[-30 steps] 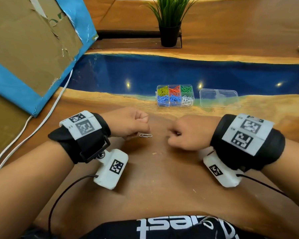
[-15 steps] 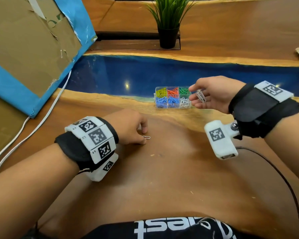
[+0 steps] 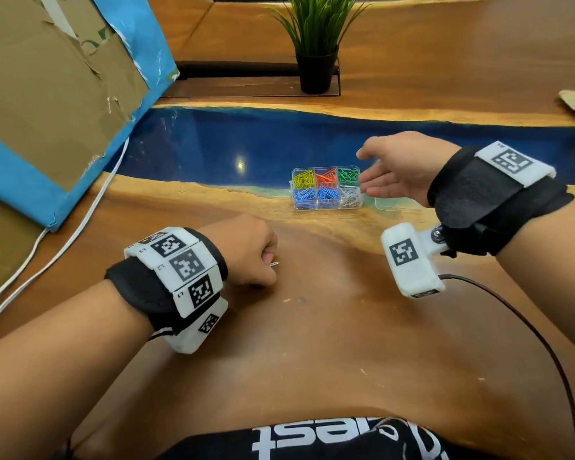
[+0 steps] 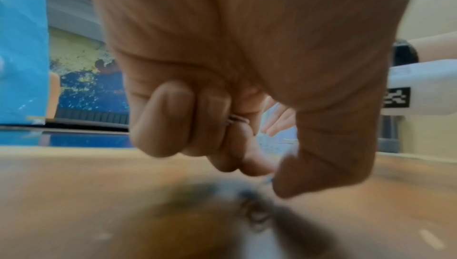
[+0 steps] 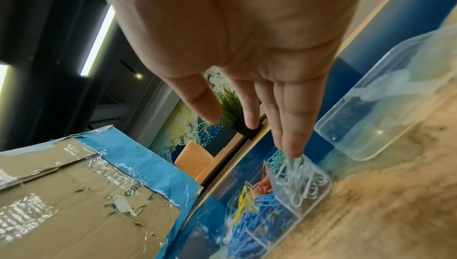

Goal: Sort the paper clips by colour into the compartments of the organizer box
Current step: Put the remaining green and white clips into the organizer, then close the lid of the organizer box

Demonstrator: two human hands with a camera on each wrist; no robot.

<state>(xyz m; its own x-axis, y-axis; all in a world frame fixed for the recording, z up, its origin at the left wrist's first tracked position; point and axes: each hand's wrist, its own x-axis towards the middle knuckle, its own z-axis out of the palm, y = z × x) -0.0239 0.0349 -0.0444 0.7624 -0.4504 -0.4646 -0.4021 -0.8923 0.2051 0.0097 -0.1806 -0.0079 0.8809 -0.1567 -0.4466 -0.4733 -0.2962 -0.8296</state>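
Observation:
The clear organizer box (image 3: 326, 207) stands at the edge of the blue resin strip, with yellow, orange, green, blue and white paper clips (image 3: 350, 196) in separate compartments. My right hand (image 3: 362, 171) hovers just right of the box, palm up, fingers straight and holding nothing. In the right wrist view its fingertips (image 5: 293, 146) hang over the white-clip compartment (image 5: 300, 185). My left hand (image 3: 266, 263) rests on the wood nearer me, fingers curled round a silver paper clip (image 3: 274, 264) whose end pokes out. In the left wrist view that clip (image 4: 237, 120) sits between the curled fingers.
The box's clear lid (image 3: 395, 205) lies to its right, partly behind my right hand. A potted plant (image 3: 316, 44) stands at the back. A cardboard and blue panel (image 3: 63, 94) leans at the left, with white cables (image 3: 63, 247) below it.
My right hand carried white clips from the near table to the box and now stands open without them. My left hand has curled over the silver clip that lay on the wood.

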